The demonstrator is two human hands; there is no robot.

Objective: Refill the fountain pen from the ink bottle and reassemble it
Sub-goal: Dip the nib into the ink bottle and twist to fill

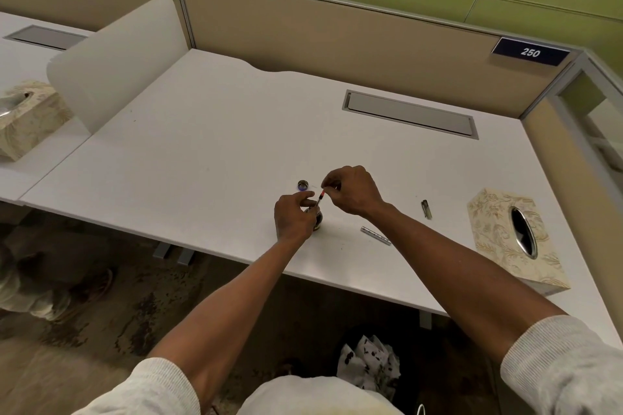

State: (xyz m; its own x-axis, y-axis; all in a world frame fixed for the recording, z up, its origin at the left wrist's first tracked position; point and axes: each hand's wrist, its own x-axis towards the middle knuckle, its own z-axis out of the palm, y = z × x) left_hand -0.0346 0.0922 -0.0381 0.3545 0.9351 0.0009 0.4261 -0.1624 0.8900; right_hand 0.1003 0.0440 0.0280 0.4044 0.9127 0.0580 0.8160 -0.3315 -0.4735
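From the head view, the ink bottle (317,219) stands on the white counter (236,131), mostly covered by the left hand (293,216), whose fingers curl round it. The right hand (350,190) pinches the top of a thin pen part (320,197) with a red band, tilted with its lower end at the bottle's mouth, between both hands. The bottle cap (302,185) lies just behind the hands. The silver pen barrel (375,235) lies on the counter beside the right forearm, the pen cap (426,209) farther right, near a patterned tissue box (505,239).
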